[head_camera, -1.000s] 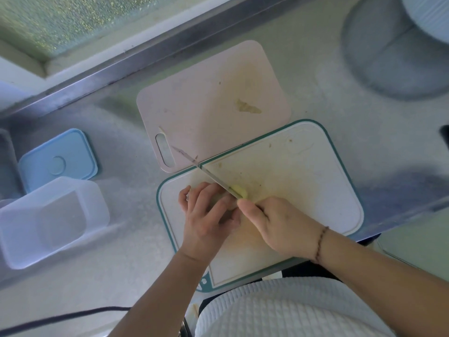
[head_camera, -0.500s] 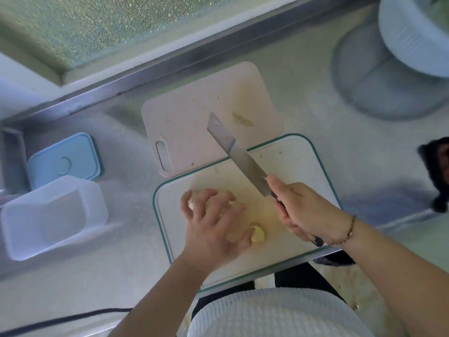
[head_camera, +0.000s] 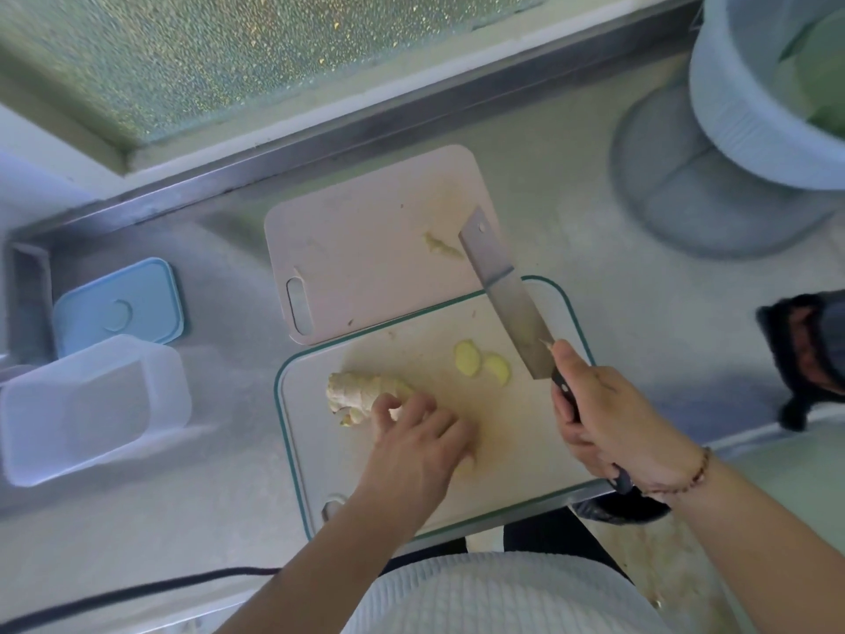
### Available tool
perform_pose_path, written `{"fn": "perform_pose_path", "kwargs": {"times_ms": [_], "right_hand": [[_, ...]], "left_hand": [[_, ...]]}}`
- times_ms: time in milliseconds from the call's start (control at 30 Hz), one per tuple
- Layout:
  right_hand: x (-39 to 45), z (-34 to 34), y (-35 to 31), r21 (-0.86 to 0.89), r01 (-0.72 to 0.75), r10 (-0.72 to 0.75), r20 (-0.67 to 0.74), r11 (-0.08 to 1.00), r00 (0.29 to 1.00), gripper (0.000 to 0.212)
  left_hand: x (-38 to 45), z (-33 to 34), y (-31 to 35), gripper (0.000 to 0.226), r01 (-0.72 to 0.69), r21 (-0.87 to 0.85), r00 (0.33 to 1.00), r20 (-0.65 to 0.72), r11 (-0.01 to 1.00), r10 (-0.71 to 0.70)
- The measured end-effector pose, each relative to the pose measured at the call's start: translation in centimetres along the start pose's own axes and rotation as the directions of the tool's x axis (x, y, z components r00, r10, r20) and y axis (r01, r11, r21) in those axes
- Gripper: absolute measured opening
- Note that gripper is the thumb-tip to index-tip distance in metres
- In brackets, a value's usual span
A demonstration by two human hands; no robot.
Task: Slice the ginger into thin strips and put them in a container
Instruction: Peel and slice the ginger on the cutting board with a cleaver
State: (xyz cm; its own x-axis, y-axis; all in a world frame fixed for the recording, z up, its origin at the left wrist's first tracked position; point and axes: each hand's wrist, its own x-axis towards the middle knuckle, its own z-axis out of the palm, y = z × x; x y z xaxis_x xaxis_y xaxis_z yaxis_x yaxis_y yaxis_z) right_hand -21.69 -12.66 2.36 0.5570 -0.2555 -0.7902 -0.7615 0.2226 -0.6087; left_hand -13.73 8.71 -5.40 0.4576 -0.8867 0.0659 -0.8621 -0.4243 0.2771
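A knobby ginger root [head_camera: 359,392] lies on the left half of the green-rimmed cutting board [head_camera: 315,455]. Two pale yellow ginger slices [head_camera: 480,362] lie flat to its right. My left hand [head_camera: 418,443] rests on the board with loosely curled fingers, and its fingertips touch the root's right end. My right hand [head_camera: 608,421] grips the dark handle of a cleaver [head_camera: 507,295]. The blade is lifted and points away over the board's far right corner. The clear plastic container [head_camera: 87,404] stands far left with nothing in it.
A pink cutting board [head_camera: 366,249] lies behind the green-rimmed one, with a ginger scrap [head_camera: 440,244] on it. The container's blue lid [head_camera: 119,304] lies behind the container. A ribbed pale tub [head_camera: 750,116] stands at the back right. A black cable [head_camera: 137,588] runs along the front left.
The cleaver left the ginger and swung up and to the right. My left hand slid back off the root, which uncovered it. Two cut slices now lie in the open.
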Motion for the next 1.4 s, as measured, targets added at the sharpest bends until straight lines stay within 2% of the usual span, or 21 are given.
{"fn": "perform_pose_path", "kwargs": {"times_ms": [233, 433, 600, 733, 833, 900, 1000, 1100, 1167, 1267, 1400], "right_hand": [[-0.6, -0.2, 0.0, -0.049, 0.025, -0.023, 0.037, 0.998, 0.999, 0.062], [-0.7, 0.8, 0.1, -0.147, 0.06, -0.048, 0.082, 0.987, 0.995, 0.062], [-1.2, 1.9, 0.2, -0.223, 0.095, -0.082, 0.065, 0.97, 0.994, 0.06], [-1.7, 2.4, 0.6, -0.228, 0.099, -0.106, -0.019, 0.969, 0.994, 0.061], [-1.9, 2.6, 0.8, -0.19, 0.1, -0.126, -0.133, 0.977, 0.983, 0.062], [-1.9, 2.6, 0.9, -0.173, 0.117, -0.154, -0.215, 0.978, 0.964, 0.063], [-2.0, 2.6, 0.9, -0.179, 0.134, -0.185, -0.307, 0.975, 0.934, 0.065], [-1.9, 2.9, 1.2, -0.193, 0.141, -0.199, -0.329, 0.971, 0.923, 0.065], [-1.9, 3.1, 1.7, -0.26, 0.157, -0.238, -0.316, 0.953, 0.919, 0.066], [-2.1, 3.8, 2.8, -0.357, 0.16, -0.263, -0.261, 0.92, 0.929, 0.069], [-2.5, 6.0, 3.4, -0.432, 0.164, -0.231, -0.105, 0.887, 0.967, 0.069]], "left_hand": [[-0.9, -0.6, 0.3, 0.048, -0.036, 0.116, 0.989, 0.15, 0.993, 0.018], [-0.2, -0.9, 1.8, 0.049, 0.009, 0.135, 0.984, 0.177, 0.991, -0.033], [0.4, -0.8, 2.3, 0.045, 0.045, 0.124, 0.98, 0.187, 0.991, -0.068], [2.2, -0.9, 3.2, 0.046, 0.167, -0.008, 0.974, 0.16, 0.986, -0.163], [5.0, -1.4, 3.6, 0.027, 0.257, -0.128, 0.965, 0.081, 0.958, -0.248], [7.0, -1.9, 3.8, 0.011, 0.365, -0.196, 0.93, 0.12, 0.91, -0.347], [9.5, -1.4, 3.9, 0.015, 0.476, -0.227, 0.877, 0.193, 0.85, -0.439], [11.2, -1.0, 3.4, 0.021, 0.463, -0.166, 0.879, 0.212, 0.871, -0.427], [11.5, -0.8, 2.2, 0.026, 0.401, -0.16, 0.908, 0.201, 0.902, -0.368], [9.8, -1.2, -1.3, 0.027, 0.244, -0.269, 0.97, 0.069, 0.932, -0.234], [4.6, -1.6, -7.0, 0.031, 0.103, -0.285, 0.989, -0.077, 0.953, -0.13]]}}
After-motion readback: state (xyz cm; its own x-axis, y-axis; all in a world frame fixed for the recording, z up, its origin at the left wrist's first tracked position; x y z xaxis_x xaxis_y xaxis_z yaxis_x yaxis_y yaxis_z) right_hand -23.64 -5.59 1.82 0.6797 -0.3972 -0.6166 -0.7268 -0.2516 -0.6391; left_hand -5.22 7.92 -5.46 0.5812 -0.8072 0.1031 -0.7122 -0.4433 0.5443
